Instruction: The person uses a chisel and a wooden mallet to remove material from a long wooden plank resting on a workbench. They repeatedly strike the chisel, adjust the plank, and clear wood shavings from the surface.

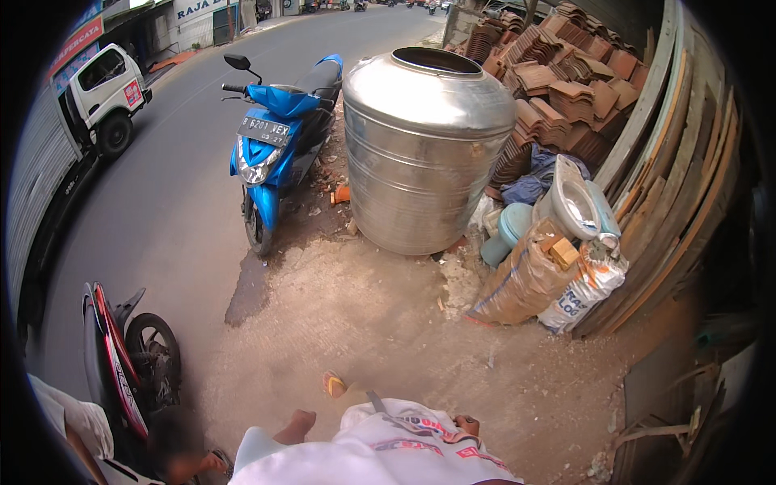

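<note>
A white sack (388, 440) with red and blue print fills the bottom centre of the frame, bulging up toward the camera. The right hand (466, 425) sits at its upper right edge, fingers curled closed on the cloth. The left hand (296, 426) lies against the sack's upper left side; only a narrow part of it shows, so I cannot tell whether it grips or just rests there. A thin dark strap (377, 402) pokes out at the top of the sack, between the two hands.

Just above the sack, on the dirt ground (388, 323), lies a small orange sandal (334, 385). At lower left a red and black motorbike (121, 364) stands beside another person (89, 440) in a pale shirt, low in the corner.

Further up, in the centre, a big steel tank (424, 149) stands upright with its top open. A blue scooter (279, 145) is parked just left of it, at the edge of the grey road (162, 186). A white truck (97, 97) stands at the upper left.

Right of the tank, a brown bag (525, 283) and a white printed bag (586, 287) lean together, with a white toilet bowl (574, 206) above them. Stacked clay roof tiles (566, 89) fill the upper right, and long wooden planks (679, 178) lean along the right side.
</note>
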Motion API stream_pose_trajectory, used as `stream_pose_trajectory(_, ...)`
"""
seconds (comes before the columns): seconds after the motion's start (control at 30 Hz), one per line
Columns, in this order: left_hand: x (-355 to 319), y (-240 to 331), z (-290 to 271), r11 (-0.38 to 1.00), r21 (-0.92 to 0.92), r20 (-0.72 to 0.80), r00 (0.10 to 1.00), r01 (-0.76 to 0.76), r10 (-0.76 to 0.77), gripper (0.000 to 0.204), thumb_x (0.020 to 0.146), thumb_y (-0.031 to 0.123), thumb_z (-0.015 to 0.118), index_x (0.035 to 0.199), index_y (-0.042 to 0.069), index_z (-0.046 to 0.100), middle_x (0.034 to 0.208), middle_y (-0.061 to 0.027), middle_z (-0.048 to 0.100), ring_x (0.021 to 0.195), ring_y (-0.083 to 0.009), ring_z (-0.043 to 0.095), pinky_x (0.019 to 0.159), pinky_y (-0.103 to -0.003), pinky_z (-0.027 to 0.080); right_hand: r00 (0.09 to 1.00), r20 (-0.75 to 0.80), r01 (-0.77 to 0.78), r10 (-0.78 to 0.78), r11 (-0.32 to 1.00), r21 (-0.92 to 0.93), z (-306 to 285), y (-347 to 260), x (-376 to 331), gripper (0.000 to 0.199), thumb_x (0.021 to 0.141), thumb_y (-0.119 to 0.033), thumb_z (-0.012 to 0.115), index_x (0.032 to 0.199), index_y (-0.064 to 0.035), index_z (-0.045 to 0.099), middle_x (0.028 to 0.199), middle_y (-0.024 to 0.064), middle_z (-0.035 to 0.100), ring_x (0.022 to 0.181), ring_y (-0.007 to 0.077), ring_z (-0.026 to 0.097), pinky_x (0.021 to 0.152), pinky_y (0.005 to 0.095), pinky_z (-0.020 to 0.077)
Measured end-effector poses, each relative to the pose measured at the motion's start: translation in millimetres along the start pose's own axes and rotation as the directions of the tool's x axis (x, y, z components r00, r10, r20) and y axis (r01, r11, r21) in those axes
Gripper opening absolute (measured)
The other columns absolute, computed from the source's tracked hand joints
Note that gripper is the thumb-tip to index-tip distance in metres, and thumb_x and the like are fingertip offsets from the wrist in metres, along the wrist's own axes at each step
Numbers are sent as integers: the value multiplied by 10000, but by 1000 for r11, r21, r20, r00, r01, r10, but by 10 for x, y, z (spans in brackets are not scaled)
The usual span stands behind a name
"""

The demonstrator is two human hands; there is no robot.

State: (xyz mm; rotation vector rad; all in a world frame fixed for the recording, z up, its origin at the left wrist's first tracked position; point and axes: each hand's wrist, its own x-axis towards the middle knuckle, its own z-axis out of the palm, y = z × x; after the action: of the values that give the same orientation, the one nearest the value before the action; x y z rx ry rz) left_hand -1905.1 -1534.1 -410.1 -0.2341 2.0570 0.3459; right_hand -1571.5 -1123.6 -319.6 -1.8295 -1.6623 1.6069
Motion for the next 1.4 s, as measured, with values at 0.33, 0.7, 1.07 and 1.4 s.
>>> stream_pose_trajectory(0.33,-1381,3091,836,604,100,-95,597,-791,797,536,890,362,651,1241,-43,640,1216,-277,661,1157,-409,628,1007,-437,491,900,66,422,-431,823,-380,-438,887,-81,218,775,-215,799,812,-10,738,648,106,686,603,121,613,577,318,504)
stream_pose_trajectory(0.7,-924,2862,1095,576,327,108,636,-749,764,553,863,408,668,1188,-39,662,1205,-269,660,1145,-404,627,983,-440,502,968,246,77,-44,989,-126,-532,1043,-253,176,767,-153,751,780,18,710,688,108,696,645,184,654,632,338,530)
stream_pose_trajectory(1.07,-338,1469,67,802,498,72,937,-331,342,574,852,444,631,1080,-77,710,1174,-302,670,1143,-409,646,943,-458,526,989,-21,-132,145,942,310,-56,1028,-314,169,776,-130,753,751,27,699,662,75,682,622,158,633,606,328,522)
stream_pose_trajectory(1.4,287,3375,617,348,408,547,531,-844,647,464,905,412,529,810,-4,711,882,-233,710,794,-331,699,700,-441,553,899,-401,-141,177,983,119,-780,26,-260,323,848,-313,693,900,6,705,845,163,704,776,279,662,720,377,523)
